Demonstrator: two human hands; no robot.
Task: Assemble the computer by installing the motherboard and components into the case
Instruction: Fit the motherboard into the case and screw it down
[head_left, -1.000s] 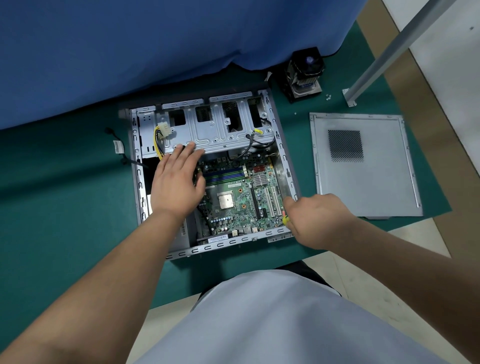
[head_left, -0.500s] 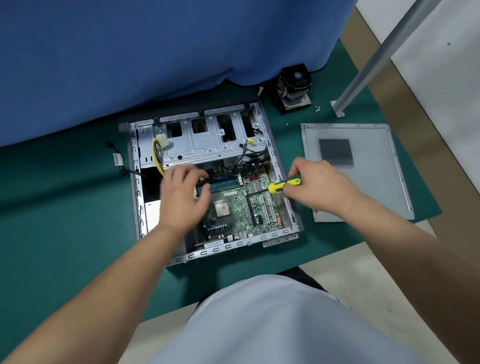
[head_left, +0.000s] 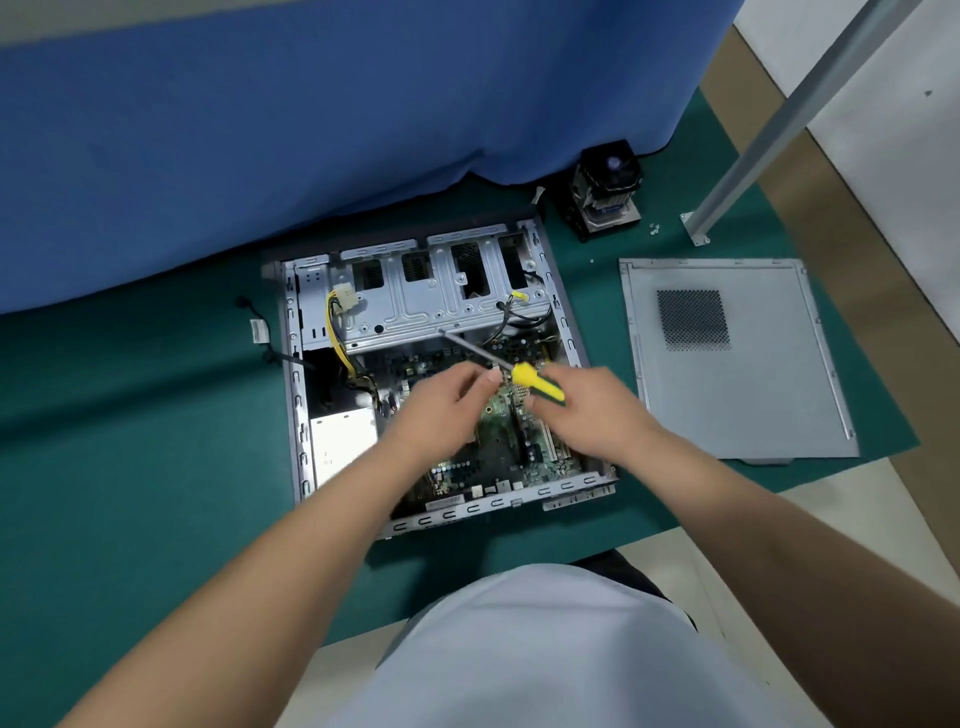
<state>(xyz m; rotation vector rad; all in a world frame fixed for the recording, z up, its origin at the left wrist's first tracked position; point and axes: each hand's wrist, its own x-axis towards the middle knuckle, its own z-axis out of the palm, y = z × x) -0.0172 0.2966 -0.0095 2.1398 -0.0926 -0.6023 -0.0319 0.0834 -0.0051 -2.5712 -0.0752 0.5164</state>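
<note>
right hand (head_left: 597, 410) gripping screwdriver (head_left: 537, 383), left hand (head_left: 441, 410) over motherboard (head_left: 498, 447)

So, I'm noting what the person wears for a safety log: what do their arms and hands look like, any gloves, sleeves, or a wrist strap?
Both forearms are bare up to the frame edge, with no sleeves in view. The left hand and right hand wear no gloves, and no rings, watch or wrist strap show. The fingers are uncovered. The only clothing visible is a light grey garment over the torso.
</note>
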